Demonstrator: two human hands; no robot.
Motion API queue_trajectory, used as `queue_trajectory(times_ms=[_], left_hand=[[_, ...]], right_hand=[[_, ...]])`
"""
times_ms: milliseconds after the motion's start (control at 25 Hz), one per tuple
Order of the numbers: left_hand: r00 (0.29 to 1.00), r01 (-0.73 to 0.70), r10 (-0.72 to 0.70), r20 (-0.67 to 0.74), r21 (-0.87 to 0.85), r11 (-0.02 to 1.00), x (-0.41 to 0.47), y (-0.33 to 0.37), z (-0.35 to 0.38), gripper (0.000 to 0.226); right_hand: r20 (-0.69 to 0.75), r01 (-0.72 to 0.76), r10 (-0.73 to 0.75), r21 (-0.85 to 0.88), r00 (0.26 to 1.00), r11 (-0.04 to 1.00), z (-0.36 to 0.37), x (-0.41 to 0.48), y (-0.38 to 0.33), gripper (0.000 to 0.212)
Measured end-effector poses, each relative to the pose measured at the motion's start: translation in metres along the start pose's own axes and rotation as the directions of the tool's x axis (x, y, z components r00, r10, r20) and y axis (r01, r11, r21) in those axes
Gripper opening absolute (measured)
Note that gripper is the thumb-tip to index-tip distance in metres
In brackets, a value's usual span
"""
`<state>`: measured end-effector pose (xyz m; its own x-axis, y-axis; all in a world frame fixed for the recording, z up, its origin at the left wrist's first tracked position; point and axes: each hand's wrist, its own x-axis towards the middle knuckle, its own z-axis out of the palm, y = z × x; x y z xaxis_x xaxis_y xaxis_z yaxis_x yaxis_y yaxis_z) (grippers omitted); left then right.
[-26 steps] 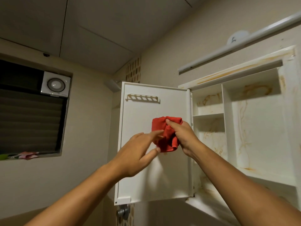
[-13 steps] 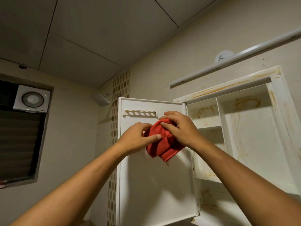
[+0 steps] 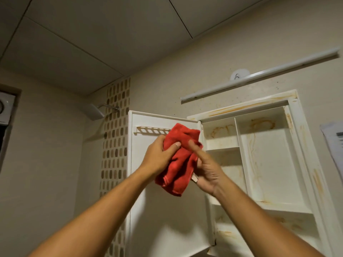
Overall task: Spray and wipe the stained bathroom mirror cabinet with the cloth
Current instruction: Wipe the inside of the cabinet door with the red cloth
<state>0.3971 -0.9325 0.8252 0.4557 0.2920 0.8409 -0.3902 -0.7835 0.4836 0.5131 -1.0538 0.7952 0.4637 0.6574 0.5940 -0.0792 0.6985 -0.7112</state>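
A red cloth (image 3: 179, 160) hangs bunched between both hands in front of the open white door (image 3: 167, 219) of the mirror cabinet. My left hand (image 3: 159, 158) grips the cloth's left side, with the thumb laid across it. My right hand (image 3: 205, 169) holds its right edge, with the index finger stretched up over the fabric; the hand is blurred. The cabinet's interior (image 3: 269, 164) stands open to the right, its white shelves and back streaked with orange-brown stains. No spray bottle is in view.
A slotted rack (image 3: 148, 129) runs across the top of the door's inner face. Above the cabinet hangs a tube light (image 3: 259, 75). A shower head (image 3: 96, 113) and a brown tile strip (image 3: 115, 145) are on the left, and a paper sheet (image 3: 334, 143) at the right edge.
My left hand went from touching the cloth to gripping it. The cloth has opened out and hangs lower. The view has swung right and upward, showing more of the cabinet.
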Motion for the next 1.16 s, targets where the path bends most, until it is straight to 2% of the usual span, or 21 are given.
queue_trajectory(times_ms=[80, 120, 160, 200, 240, 280, 320, 360, 400, 440, 480, 520, 560, 640, 760, 800, 840, 960, 1040, 1120, 1160], left_hand=[[0.995, -0.091, 0.082, 0.06, 0.176, 0.98, -0.003, 0.002, 0.003, 0.039], [0.985, -0.144, 0.116, 0.125, 0.251, 0.957, -0.003, 0.005, -0.001, 0.045], [0.97, -0.211, 0.16, 0.182, 0.305, 0.929, -0.001, 0.009, -0.009, 0.051], [0.954, -0.283, 0.223, 0.2, 0.356, 0.891, 0.002, 0.013, -0.021, 0.054], [0.936, -0.353, 0.309, 0.17, 0.42, 0.836, 0.007, 0.019, -0.036, 0.052], [0.906, -0.406, 0.409, 0.109, 0.492, 0.77, 0.012, 0.026, -0.054, 0.045], [0.874, -0.424, 0.485, 0.043, 0.557, 0.714, 0.018, 0.032, -0.072, 0.039], [0.851, -0.411, 0.524, -0.015, 0.602, 0.684, 0.024, 0.036, -0.089, 0.037], [0.851, -0.375, 0.522, -0.059, 0.627, 0.682, 0.031, 0.038, -0.103, 0.039], [0.876, -0.327, 0.475, -0.082, 0.622, 0.711, 0.037, 0.036, -0.115, 0.045], [0.92, -0.27, 0.384, -0.075, 0.588, 0.762, 0.043, 0.032, -0.124, 0.05], [0.962, -0.212, 0.272, -0.037, 0.528, 0.822, 0.048, 0.027, -0.13, 0.055], [0.985, -0.159, 0.17, 0.017, 0.456, 0.876, 0.052, 0.021, -0.134, 0.06], [0.994, -0.082, 0.055, 0.09, 0.322, 0.943, 0.06, 0.013, -0.138, 0.072], [0.998, -0.023, 0.012, 0.058, 0.193, 0.981, 0.065, 0.01, -0.135, 0.087], [0.999, -0.017, 0.011, 0.039, 0.158, 0.987, 0.064, 0.009, -0.133, 0.085], [1.0, -0.013, 0.01, 0.025, 0.133, 0.991, 0.063, 0.007, -0.133, 0.083], [0.999, -0.012, 0.009, 0.036, 0.108, 0.994, 0.064, -0.001, -0.134, 0.084], [1.0, -0.022, 0.021, 0.012, 0.08, 0.997, 0.067, -0.005, -0.133, 0.083], [0.999, -0.032, 0.034, -0.025, 0.062, 0.998, 0.067, -0.009, -0.13, 0.083], [0.999, -0.034, 0.037, -0.035, 0.062, 0.997, 0.067, -0.012, -0.128, 0.084]], right_hand=[[-0.115, -0.052, 0.051, -0.003, 0.992, 0.999, 0.011, 0.01, 0.01, 0.047], [-0.193, -0.038, 0.034, -0.015, 0.981, 0.999, 0.013, 0.016, 0.008, 0.047], [-0.302, 0.026, -0.043, -0.058, 0.952, 0.998, 0.012, 0.022, 0.003, 0.045], [-0.423, 0.116, -0.163, -0.133, 0.892, 0.984, 0.008, 0.03, -0.005, 0.042], [-0.52, 0.188, -0.312, -0.278, 0.795, 0.942, 0.002, 0.038, -0.014, 0.038], [-0.551, 0.198, -0.466, -0.476, 0.692, 0.857, -0.005, 0.042, -0.021, 0.032], [-0.512, 0.135, -0.581, -0.666, 0.633, 0.734, -0.009, 0.048, -0.019, 0.023], [-0.438, 0.038, -0.637, -0.805, 0.635, 0.592, -0.003, 0.05, -0.012, 0.016], [-0.344, -0.021, -0.636, -0.889, 0.691, 0.458, 0.007, 0.051, 0.003, 0.017], [-0.237, -0.007, -0.596, -0.932, 0.767, 0.362, 0.016, 0.053, 0.025, 0.029], [-0.118, 0.065, -0.546, -0.95, 0.83, 0.305, 0.021, 0.054, 0.05, 0.052], [-0.036, 0.124, -0.529, -0.956, 0.848, 0.264, 0.023, 0.055, 0.069, 0.074], [0.023, 0.165, -0.549, -0.963, 0.836, 0.211, 0.02, 0.056, 0.08, 0.084], [0.072, 0.187, -0.584, -0.973, 0.809, 0.139, 0.008, 0.062, 0.084, 0.089], [-0.027, 0.164, -0.64, -0.958, 0.768, 0.237, 0.027, 0.065, 0.092, 0.089], [-0.018, 0.188, -0.651, -0.951, 0.759, 0.246, 0.045, 0.065, 0.1, 0.088], [0.047, 0.24, -0.65, -0.947, 0.758, 0.211, 0.063, 0.066, 0.112, 0.089], [0.319, 0.424, -0.615, -0.905, 0.721, 0.028, 0.087, 0.073, 0.13, 0.087], [0.47, 0.512, -0.596, -0.852, 0.651, -0.112, 0.085, 0.08, 0.124, 0.082], [0.625, 0.566, -0.528, -0.77, 0.575, -0.295, 0.074, 0.086, 0.119, 0.076], [0.669, 0.578, -0.49, -0.738, 0.559, -0.349, 0.063, 0.09, 0.116, 0.073]])
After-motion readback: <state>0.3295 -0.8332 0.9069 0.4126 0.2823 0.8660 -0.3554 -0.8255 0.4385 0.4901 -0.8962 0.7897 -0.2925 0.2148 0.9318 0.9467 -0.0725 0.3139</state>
